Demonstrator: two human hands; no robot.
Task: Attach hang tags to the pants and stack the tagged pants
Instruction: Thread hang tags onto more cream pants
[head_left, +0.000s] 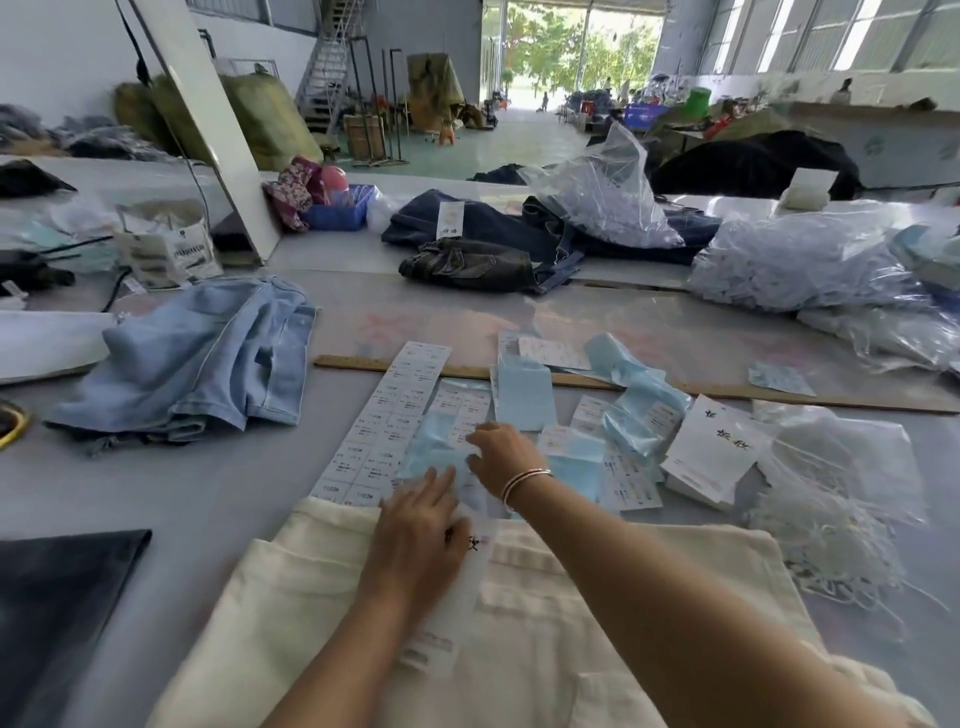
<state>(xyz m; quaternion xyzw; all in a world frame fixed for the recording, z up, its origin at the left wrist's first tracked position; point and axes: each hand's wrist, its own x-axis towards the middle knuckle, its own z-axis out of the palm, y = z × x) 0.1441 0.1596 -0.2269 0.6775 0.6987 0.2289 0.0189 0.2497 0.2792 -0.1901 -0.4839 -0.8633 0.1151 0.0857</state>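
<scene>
Near the bottom centre of the frame, our cream-coloured folded cotton pants lay flat on the grey table, and we judged the step in hand to be gathering the paper pieces of a tag set before fixing them to the waistband. Our left hand rested with straight fingers on a white card hang tag atop the pants; black brush characters showed on it, half hidden, unreadable. Our right hand, silver bangles at the wrist, reached up the frame into loose pale-blue paper tags, its fingertips bent onto one; whether it was pinched we could not tell. Just left of these lay a long white sticker sheet printed "1103#" in its cells, the finer print too small. A white card stack at centre right bore similar brush characters. Next, we judged, one blue piece had to be lifted singly and squared with the card. Light-blue denim pants sat heaped at centre left.
</scene>
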